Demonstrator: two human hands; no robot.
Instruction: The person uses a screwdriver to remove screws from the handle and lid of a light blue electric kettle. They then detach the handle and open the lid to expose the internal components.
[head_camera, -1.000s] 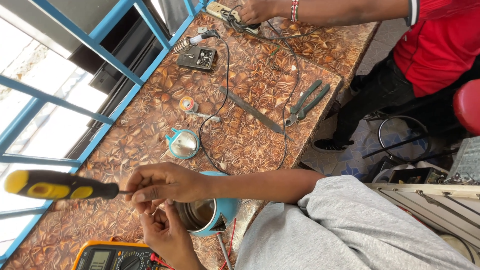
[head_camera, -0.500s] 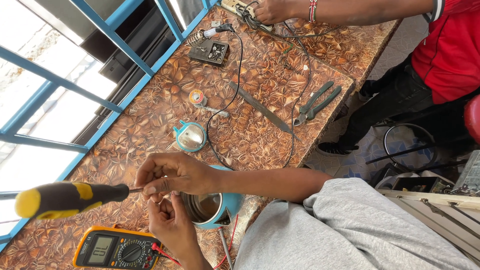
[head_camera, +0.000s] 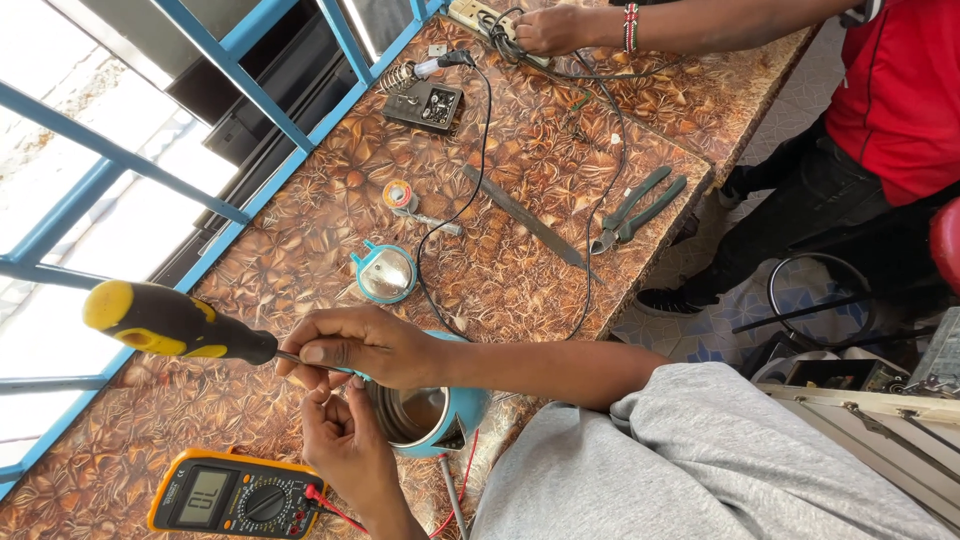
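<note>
My right hand (head_camera: 365, 345) grips the metal shaft of a yellow and black screwdriver (head_camera: 165, 322), whose handle sticks out to the left. Just below it, my left hand (head_camera: 345, 445) has its fingertips pinched together at the screwdriver's tip. Whatever they pinch is hidden. Both hands are against the open mouth of a blue electric kettle (head_camera: 440, 415) with a steel inside, lying on the patterned brown table (head_camera: 300, 240). A yellow multimeter (head_camera: 235, 495) with red leads lies below my left hand.
The kettle's lid (head_camera: 385, 272), a solder roll (head_camera: 398, 193), a flat file (head_camera: 525, 215), green pliers (head_camera: 635, 208) and a soldering iron stand (head_camera: 425, 105) lie further along the table. A black cable (head_camera: 470, 200) crosses it. Another person's hand (head_camera: 545, 28) rests on a power strip. Blue window bars (head_camera: 240, 95) run along the left.
The view has slid so the multimeter shows fully and the far tools sit higher. The screwdriver has tilted slightly upward; both hands stay at the kettle's mouth.
</note>
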